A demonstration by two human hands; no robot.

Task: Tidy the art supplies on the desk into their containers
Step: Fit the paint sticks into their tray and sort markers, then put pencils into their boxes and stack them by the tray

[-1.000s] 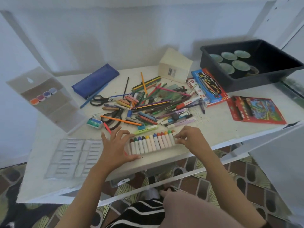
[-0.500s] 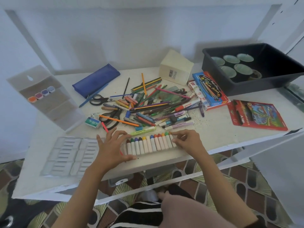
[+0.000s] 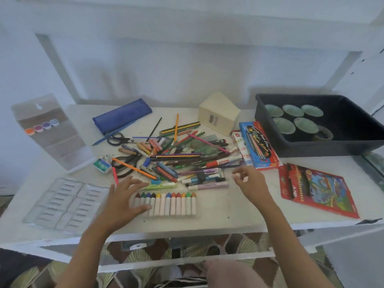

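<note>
A row of several oil pastels [image 3: 166, 203] with white wrappers lies side by side near the desk's front edge. My left hand [image 3: 122, 201] rests flat beside the row's left end, fingers spread and thumb touching the leftmost sticks. My right hand [image 3: 248, 180] hovers to the right of the row, empty, with fingers loosely curled, close to the pile's right edge. Behind the row lies a mixed pile of pencils, pens and markers [image 3: 180, 156]. An empty clear plastic pastel tray [image 3: 64, 202] lies on the left of the desk.
Two scissors [image 3: 122, 139] and a blue pencil pouch [image 3: 121, 115] lie at the back left, with a clear paint packet [image 3: 49, 132]. A cream box [image 3: 219, 115], blue pencil box [image 3: 258, 145], red crayon box [image 3: 315, 189] and black bin [image 3: 324, 126] of cups stand right.
My right hand has lifted off the right end of the pastel row and moved right and away. My left hand stays at the row's left end. The view has tilted.
</note>
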